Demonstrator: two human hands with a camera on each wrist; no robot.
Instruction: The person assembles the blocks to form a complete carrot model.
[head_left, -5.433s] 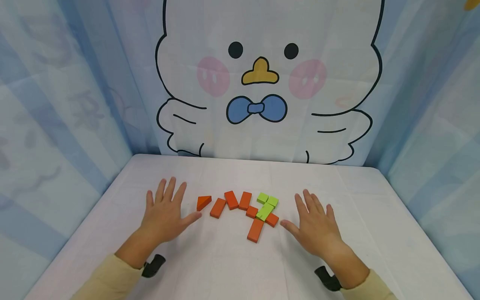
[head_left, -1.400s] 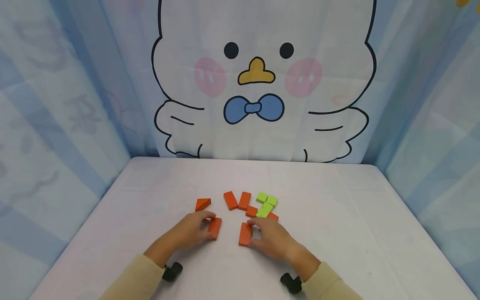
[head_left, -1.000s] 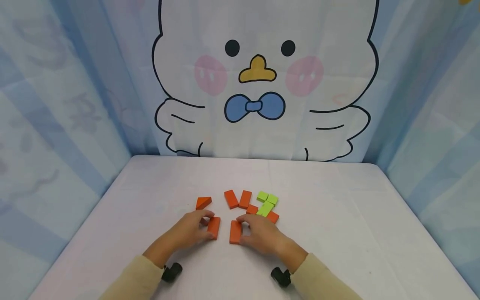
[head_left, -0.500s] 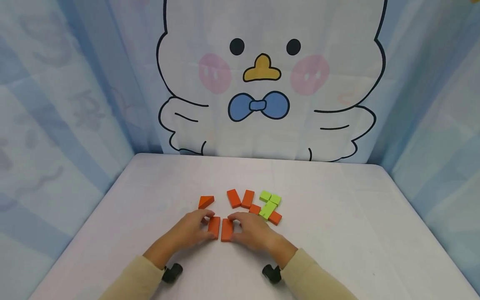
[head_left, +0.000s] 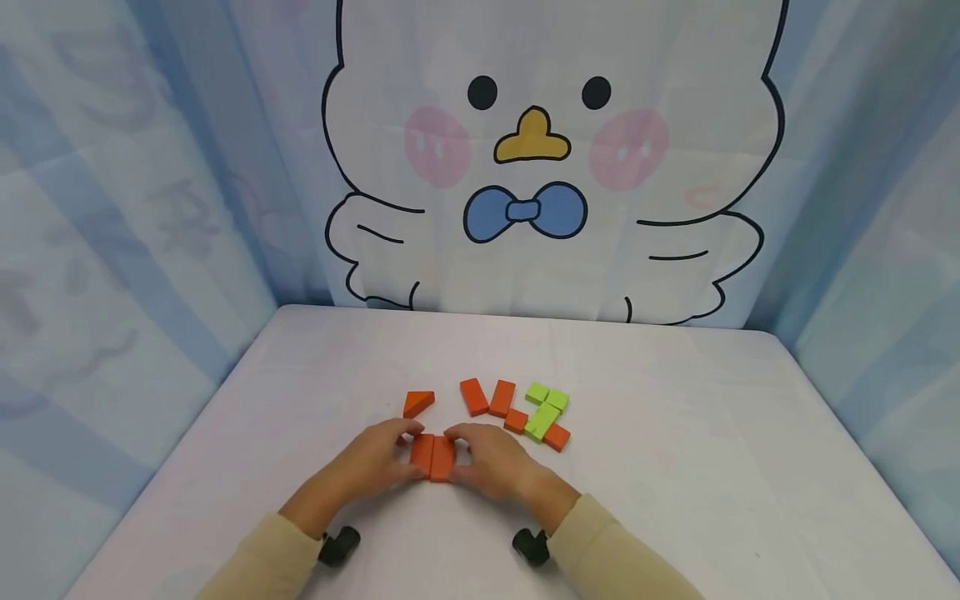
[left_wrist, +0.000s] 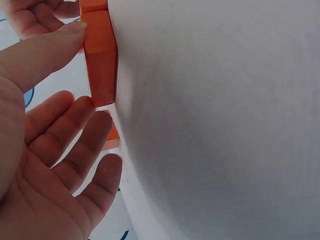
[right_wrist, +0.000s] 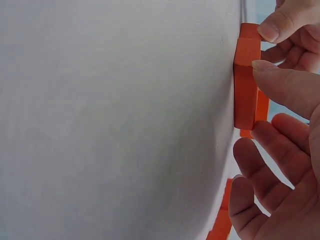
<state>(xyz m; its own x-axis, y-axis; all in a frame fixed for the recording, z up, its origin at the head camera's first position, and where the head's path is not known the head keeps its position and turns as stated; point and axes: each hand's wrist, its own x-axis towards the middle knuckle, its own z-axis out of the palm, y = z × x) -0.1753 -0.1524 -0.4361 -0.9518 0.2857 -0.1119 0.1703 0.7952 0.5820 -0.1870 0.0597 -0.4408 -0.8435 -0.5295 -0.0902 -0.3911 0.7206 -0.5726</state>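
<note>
fingers (left_wrist: 75, 120) pinch smooth rectangular orange blocks (head_left: 432, 457); the two touch lengthwise.

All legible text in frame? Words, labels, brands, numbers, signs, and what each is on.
None that can be read.
Two orange blocks side by side: no lettering visible.
Other orange blocks and green blocks: none visible.
Black wrist devices: none visible.
Cartoon backdrop: drawing only, no legible text.
Left side cloth: faint grey shapes, too blurred to tell if they are letters.
</note>
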